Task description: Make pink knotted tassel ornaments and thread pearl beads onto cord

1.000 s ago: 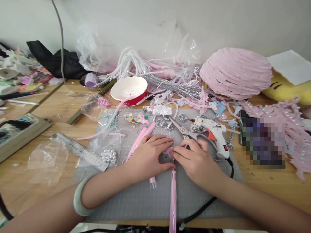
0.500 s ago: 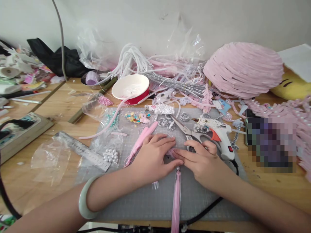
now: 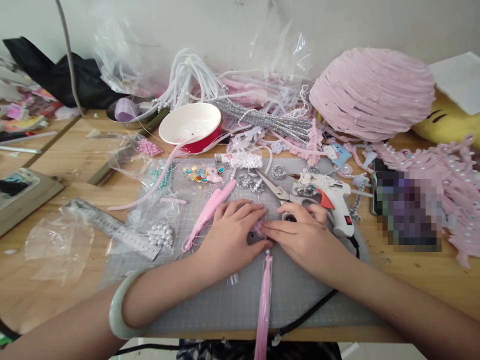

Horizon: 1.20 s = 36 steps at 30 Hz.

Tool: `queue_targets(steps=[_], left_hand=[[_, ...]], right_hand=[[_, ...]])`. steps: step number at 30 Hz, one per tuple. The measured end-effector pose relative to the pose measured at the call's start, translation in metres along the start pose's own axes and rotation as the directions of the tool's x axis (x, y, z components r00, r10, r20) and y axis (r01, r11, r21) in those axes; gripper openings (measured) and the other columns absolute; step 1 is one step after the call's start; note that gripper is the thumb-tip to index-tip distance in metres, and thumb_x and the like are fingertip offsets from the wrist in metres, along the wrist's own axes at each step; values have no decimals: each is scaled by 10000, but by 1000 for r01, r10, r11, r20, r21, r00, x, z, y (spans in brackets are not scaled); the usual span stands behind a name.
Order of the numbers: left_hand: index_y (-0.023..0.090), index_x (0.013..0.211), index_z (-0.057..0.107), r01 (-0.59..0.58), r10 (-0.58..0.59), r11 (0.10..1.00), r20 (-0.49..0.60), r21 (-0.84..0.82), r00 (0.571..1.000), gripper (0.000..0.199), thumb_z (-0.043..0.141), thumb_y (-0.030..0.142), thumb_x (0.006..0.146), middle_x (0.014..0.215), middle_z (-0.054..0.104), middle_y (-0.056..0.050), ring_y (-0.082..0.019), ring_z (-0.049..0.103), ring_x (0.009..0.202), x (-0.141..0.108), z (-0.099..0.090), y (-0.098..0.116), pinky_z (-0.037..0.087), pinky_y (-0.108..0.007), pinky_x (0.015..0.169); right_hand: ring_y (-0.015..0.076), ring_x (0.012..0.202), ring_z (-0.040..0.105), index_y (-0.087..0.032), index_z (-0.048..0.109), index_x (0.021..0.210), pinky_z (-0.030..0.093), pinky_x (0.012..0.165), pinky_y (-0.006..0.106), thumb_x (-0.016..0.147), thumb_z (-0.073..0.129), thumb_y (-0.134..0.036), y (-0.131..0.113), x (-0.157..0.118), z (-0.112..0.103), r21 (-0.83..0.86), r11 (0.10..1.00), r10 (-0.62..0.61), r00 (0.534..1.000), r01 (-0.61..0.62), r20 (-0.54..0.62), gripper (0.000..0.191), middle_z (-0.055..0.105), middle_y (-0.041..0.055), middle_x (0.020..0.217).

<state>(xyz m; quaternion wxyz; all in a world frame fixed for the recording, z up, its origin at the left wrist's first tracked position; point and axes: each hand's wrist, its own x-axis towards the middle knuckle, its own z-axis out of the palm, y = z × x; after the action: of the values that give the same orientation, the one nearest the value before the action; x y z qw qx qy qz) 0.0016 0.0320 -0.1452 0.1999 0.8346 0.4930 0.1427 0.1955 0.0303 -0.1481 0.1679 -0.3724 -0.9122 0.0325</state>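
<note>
Over the middle of the grey cutting mat [image 3: 300,295], my left hand [image 3: 234,235] and my right hand [image 3: 300,237] meet at a small pale pink-purple piece [image 3: 257,230]. Fingers of both hands rest on it and cover most of it. Below them hangs a pink tassel [image 3: 264,300] with a silvery bead at its top, running off the mat's front edge. Another pink tassel [image 3: 210,212] lies left of my left hand. Scissors [image 3: 279,192] lie just beyond my right hand, beside a white glue gun [image 3: 333,200].
A red and white bowl [image 3: 191,127] stands behind the mat. At the left lie a ruler [image 3: 112,227] and a power strip [image 3: 26,197]. A phone [image 3: 408,210] and a large pink fuzzy shape [image 3: 373,95] are at the right. Bead packets and silver coils lie near the hands.
The whole view has shifted, so things appear a little further left and higher. Both hands stay together at the small piece, with hardly any change in their pose.
</note>
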Motion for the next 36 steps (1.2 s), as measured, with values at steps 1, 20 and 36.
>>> queue_targets(steps=[1, 20, 36], left_hand=[[217, 1231, 527, 4, -4, 1000, 8, 1, 1000, 531, 654, 405, 750, 1286, 577, -41, -283, 438, 1196, 0, 0, 0, 308, -483, 1000], [209, 1292, 491, 2, 1, 999, 73, -35, 997, 606, 656, 397, 740, 1342, 528, -33, -272, 406, 1251, 1, -4, -7, 311, -469, 1045], [205, 1290, 494, -3, 6, 1000, 92, -29, 996, 601, 650, 400, 744, 1340, 529, -29, -271, 404, 1247, 1, -4, -8, 320, -462, 1042]], right_hand=[[193, 1085, 461, -289, 642, 1078, 231, 761, 377, 949, 419, -223, -1, -1, 0, -14, 1000, -1, 1000, 1, -7, 265, 699, -30, 1033], [180, 1076, 472, -221, 679, 984, 220, 710, 346, 952, 392, -139, -1, 6, -8, -136, 975, -187, 979, 175, -82, 300, 717, -29, 979], [191, 1074, 444, -225, 672, 1017, 228, 727, 373, 972, 340, -179, -7, 2, -2, -88, 994, -77, 993, 70, -87, 339, 705, -68, 1024]])
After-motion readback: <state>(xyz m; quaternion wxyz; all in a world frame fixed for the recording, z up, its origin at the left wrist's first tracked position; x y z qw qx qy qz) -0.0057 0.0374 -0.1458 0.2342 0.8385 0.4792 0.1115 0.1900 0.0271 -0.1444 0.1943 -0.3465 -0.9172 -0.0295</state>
